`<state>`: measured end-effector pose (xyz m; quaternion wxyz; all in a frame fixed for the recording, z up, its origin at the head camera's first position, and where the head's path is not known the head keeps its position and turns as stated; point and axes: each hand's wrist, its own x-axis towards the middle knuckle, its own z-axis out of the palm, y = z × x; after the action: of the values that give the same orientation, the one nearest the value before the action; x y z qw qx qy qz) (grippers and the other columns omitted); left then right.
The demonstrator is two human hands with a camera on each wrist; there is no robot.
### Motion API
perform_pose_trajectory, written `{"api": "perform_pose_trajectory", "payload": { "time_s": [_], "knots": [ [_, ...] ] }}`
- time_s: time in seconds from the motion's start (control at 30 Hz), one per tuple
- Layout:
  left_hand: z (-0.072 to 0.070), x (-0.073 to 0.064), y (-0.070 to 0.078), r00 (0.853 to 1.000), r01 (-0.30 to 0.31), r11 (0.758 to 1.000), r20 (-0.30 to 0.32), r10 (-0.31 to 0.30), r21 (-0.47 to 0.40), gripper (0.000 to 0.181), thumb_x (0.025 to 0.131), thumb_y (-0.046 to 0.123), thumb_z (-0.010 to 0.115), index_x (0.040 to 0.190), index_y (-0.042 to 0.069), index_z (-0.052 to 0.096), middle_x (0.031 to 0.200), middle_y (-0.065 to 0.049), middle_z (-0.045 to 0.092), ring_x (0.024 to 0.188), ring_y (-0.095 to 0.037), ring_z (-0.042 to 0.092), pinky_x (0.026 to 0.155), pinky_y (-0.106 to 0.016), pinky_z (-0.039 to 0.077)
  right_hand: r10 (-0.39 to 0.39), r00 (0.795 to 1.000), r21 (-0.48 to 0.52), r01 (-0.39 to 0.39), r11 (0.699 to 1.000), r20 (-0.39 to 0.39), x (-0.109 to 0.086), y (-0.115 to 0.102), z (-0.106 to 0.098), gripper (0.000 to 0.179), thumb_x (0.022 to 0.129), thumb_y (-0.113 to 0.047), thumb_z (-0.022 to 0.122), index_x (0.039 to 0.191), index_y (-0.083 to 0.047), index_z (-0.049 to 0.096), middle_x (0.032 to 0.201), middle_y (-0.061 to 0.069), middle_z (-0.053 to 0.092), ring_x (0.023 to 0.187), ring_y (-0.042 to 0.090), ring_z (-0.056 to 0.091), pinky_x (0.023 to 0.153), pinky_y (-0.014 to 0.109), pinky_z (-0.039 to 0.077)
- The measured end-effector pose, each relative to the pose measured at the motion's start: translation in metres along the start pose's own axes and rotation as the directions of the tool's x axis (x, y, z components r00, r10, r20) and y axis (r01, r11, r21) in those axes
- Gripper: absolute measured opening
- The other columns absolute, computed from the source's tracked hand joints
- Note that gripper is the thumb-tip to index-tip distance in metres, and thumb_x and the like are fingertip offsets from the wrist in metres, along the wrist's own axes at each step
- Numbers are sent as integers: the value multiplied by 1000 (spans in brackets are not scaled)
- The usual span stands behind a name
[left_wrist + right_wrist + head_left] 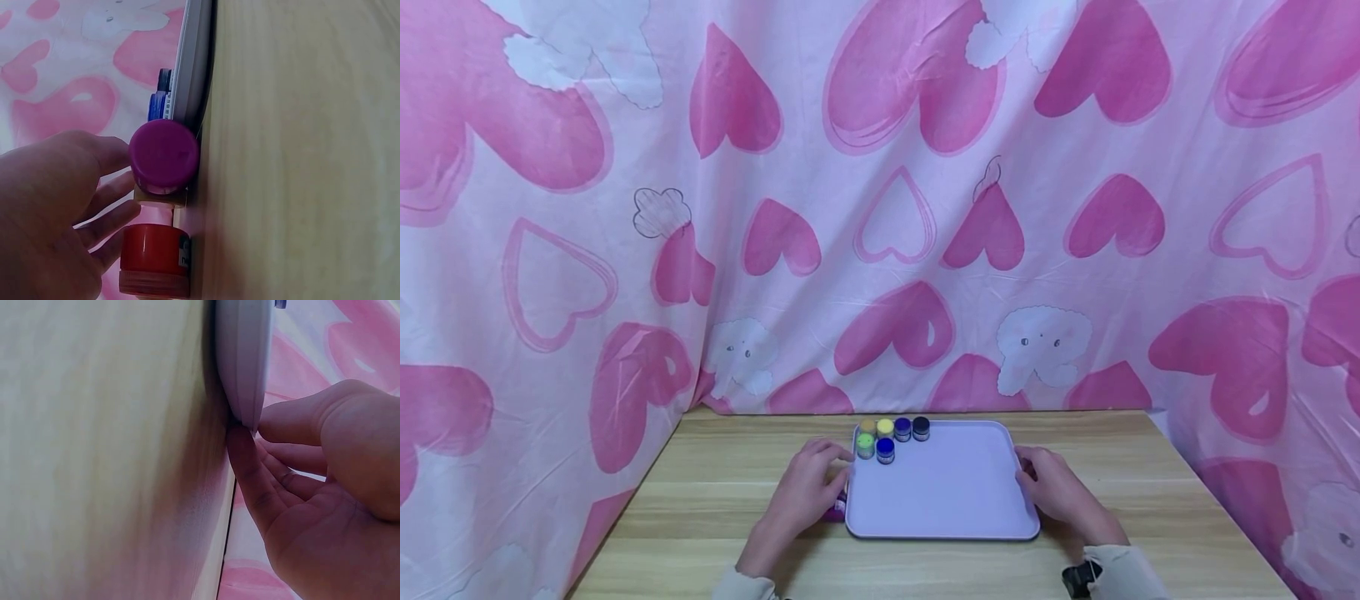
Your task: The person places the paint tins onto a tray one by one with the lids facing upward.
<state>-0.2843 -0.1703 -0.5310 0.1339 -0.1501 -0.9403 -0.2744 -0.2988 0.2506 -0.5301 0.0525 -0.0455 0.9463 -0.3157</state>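
A lavender tray (943,492) lies on the table with several small paint jars in its far left corner, among them a yellow one (885,428), a black one (921,428), a green one (865,445) and a blue one (885,451). My right hand (1052,482) pinches the tray's right rim between thumb (290,419) and fingers. My left hand (808,483) is at the tray's left side, fingers loosely extended beside a purple-lidded jar (164,153) and a red jar (155,256). The thumb is right at the purple lid. In the head view the left hand hides the red jar.
The wood-grain table (700,500) extends around the tray on all sides. A pink curtain with hearts (925,250) hangs behind the table and along both sides. A dark band (1081,577) is on my right wrist.
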Motion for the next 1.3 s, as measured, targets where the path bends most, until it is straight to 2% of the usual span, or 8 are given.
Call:
{"api": "perform_pose_trajectory", "payload": {
  "time_s": [0.23, 0.53, 0.8, 1.0, 1.2, 1.3],
  "knots": [
    [-2, -2, -3, 1000, -21, 999, -9, 22, 37, 11, 97, 19, 81, 108, 20, 82, 110, 3, 79, 112, -21, 71, 102, -45, 62, -16, 1000, -1, 16, 1000, -6, 1, 1, 0, 46, 104, -4, 67, 146, 10, 58, 104, 7, 73, 92, 18, 64, 85, 40, 66],
    [-5, -4, -9, 1000, -18, 999, -6, 18, 27, 11, 97, 17, 80, 107, 20, 82, 108, 4, 80, 114, -22, 73, 104, -46, 62, -2, 1000, 12, 2, 1000, 8, 1, 2, -2, 48, 104, -6, 68, 148, 9, 57, 107, 8, 73, 92, 18, 64, 88, 41, 67],
    [-14, -6, -10, 999, 5, 1000, 32, -6, 14, 14, 97, 12, 79, 109, 19, 82, 110, 3, 81, 116, -24, 74, 105, -48, 62, 14, 1000, 24, -15, 1000, 19, 1, 4, -1, 49, 104, -6, 69, 150, 7, 57, 111, 8, 74, 93, 18, 64, 91, 43, 67],
    [-19, -8, -12, 996, -9, 1000, 92, 10, -9, 16, 97, 11, 78, 111, 18, 82, 110, 4, 81, 116, -23, 74, 105, -50, 61, 10, 1000, 16, -10, 1000, 17, 3, 5, -1, 48, 104, -6, 67, 149, 9, 57, 114, 10, 75, 96, 18, 65, 92, 44, 67],
    [-24, -11, -14, 980, -24, 998, 195, 34, -53, 21, 96, 10, 75, 114, 19, 81, 112, 5, 81, 116, -24, 73, 106, -54, 60, 2, 1000, 10, -2, 1000, 11, 3, 5, -1, 46, 104, -5, 67, 147, 10, 58, 113, 11, 75, 96, 19, 66, 91, 44, 66],
    [-26, -13, -14, 977, -28, 998, 212, 39, -54, 26, 95, 10, 73, 118, 19, 80, 114, 5, 81, 116, -24, 73, 106, -55, 60, 0, 1000, 12, 0, 1000, 19, 3, 3, -1, 46, 105, -5, 67, 147, 10, 58, 112, 10, 75, 96, 18, 66, 91, 44, 66]
  ]
}}
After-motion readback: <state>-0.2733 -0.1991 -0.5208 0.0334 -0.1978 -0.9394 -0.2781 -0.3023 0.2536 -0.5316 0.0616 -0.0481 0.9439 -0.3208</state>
